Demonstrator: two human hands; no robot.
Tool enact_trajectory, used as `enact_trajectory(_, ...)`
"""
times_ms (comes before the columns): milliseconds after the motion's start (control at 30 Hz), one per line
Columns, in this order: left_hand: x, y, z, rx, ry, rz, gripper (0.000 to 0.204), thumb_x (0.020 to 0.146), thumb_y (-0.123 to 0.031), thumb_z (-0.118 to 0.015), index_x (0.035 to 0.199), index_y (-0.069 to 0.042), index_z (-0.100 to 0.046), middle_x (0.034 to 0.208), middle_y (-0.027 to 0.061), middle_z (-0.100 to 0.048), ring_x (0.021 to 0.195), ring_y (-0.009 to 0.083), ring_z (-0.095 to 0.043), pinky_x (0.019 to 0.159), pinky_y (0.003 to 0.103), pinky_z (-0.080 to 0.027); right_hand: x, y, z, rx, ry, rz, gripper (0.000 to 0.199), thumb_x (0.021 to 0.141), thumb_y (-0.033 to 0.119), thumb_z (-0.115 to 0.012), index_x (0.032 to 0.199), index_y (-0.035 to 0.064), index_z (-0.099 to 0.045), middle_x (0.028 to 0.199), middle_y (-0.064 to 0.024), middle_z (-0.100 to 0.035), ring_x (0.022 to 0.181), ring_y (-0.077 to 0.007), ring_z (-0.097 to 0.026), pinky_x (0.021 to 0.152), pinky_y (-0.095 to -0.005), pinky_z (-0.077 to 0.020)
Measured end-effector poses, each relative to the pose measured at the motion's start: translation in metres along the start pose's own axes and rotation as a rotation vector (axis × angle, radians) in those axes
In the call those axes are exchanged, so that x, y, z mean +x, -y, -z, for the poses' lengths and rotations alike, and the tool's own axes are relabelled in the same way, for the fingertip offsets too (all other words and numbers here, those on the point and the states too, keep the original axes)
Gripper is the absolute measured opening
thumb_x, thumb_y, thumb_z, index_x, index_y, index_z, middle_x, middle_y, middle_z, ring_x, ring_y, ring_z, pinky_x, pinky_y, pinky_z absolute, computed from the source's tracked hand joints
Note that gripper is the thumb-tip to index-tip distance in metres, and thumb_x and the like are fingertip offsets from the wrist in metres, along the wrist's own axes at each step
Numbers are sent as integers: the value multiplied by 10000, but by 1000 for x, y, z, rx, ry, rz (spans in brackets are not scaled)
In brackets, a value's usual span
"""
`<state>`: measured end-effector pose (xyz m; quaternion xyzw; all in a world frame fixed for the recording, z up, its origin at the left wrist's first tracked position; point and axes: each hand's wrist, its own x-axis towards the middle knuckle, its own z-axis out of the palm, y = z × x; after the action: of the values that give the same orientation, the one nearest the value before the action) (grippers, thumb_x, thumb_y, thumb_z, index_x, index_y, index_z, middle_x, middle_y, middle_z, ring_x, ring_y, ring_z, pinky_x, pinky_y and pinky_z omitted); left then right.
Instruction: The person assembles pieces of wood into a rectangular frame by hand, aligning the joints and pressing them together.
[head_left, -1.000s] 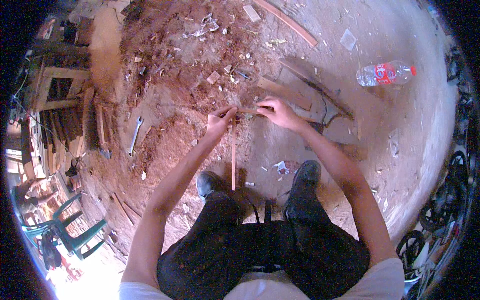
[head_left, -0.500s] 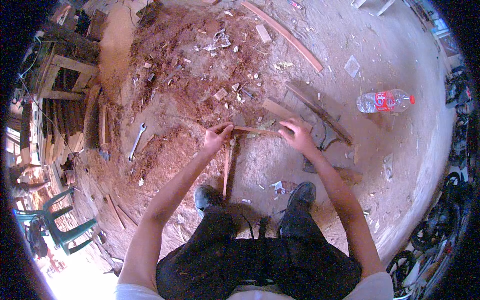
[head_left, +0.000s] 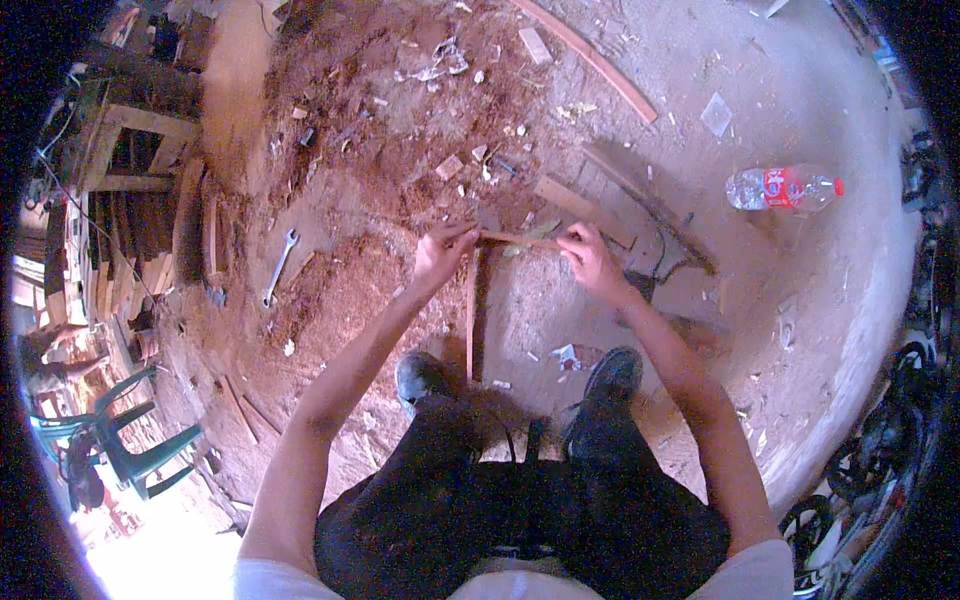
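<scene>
Between my two hands a thin, narrow wooden strip runs roughly crosswise above the floor. My left hand pinches its left end, and the fingers of my right hand close on its right end. From near my left fingers a second wooden strip extends back toward my left shoe. Whether the two strips are joined is hidden by my fingers.
Sawdust and scraps cover the floor. A wrench lies left of my hands; planks lie beyond my right hand. A plastic bottle rests at the right, a long board farther away. At left are stacked wood and a green chair.
The view has shifted slightly. Both hands, still on the strip, are a little farther from my body. The second strip now lies straighter in the picture.
</scene>
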<state>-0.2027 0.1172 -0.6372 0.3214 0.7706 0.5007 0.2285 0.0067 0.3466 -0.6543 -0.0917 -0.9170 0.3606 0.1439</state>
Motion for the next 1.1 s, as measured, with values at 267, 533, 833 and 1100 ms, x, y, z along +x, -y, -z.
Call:
enact_trajectory(267,1,5,1,15,21,112,248,797,-265,-714,974,-92,-716,909,133,-672,763,207,-656,645,316,-530,5,6,27,-172,100,-112,595,640,158,-780,1195,77,-582,1120,-140,-551,1092,-318,-504,957,-401,-397)
enact_trajectory(533,6,-6,7,141,45,49,244,773,-256,-739,952,-92,-720,869,124,-688,729,203,-669,629,318,-543,-33,-35,102,-190,197,-170,388,630,108,-777,990,67,-638,1052,-121,-574,1007,-308,-549,866,-378,-436)
enact_trajectory(833,8,-6,11,126,83,108,237,769,-237,-750,954,-91,-721,857,94,-696,720,155,-666,616,298,-549,-44,-41,85,-92,145,-209,115,762,0,-626,874,21,-640,816,-122,-615,772,-263,-622,699,-332,-485)
enact_trajectory(1100,11,1,17,76,111,197,265,772,-236,-748,979,-75,-710,861,89,-702,731,140,-669,619,291,-550,-37,-34,95,-121,-128,-394,92,800,-4,-558,879,4,-606,826,-140,-620,756,-264,-613,697,-334,-482)
